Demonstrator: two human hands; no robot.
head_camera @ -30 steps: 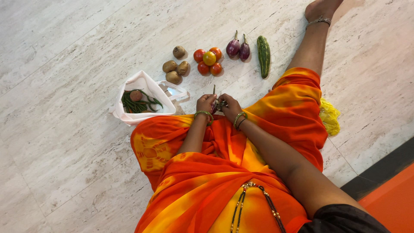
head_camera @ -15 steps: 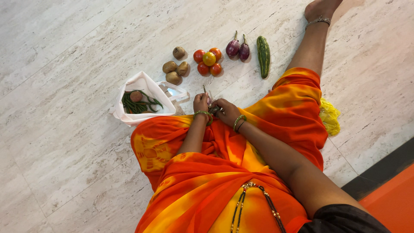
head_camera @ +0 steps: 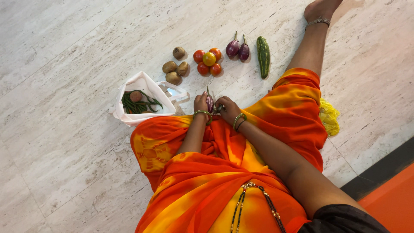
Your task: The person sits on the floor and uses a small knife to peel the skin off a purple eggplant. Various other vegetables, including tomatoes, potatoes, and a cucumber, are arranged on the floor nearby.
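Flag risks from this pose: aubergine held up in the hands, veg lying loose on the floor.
The left hand holds a small aubergine upright; the right hand hides its lower end, so the grip may be shallow and it could drop. The tomatoes and potatoes lie loose on smooth floor and may roll if bumped.

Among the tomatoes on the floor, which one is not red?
The yellow tomato in the middle of the cluster. The tomatoes around it are red or orange-red; it alone is yellow with a green tint.
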